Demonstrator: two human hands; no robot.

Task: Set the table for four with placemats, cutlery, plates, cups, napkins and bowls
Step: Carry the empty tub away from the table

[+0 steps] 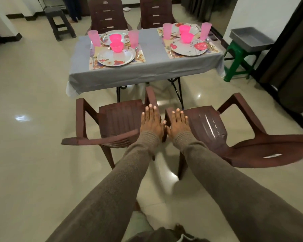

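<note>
Fingers [150, 111] flat and together, both hands empty, held above brown chairs [119, 117], palms down

On the table [147, 67], two place settings lie at the left end and two at the right, each plate [116, 56] on a placemat [140, 58]. Cutlery [170, 50] seemingly lies beside the plates. Two chairs [119, 117] stand before the table, two behind.

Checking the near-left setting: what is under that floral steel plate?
A floral placemat lies under the plate, on the grey tablecloth. The plate covers the placemat's middle.
</note>
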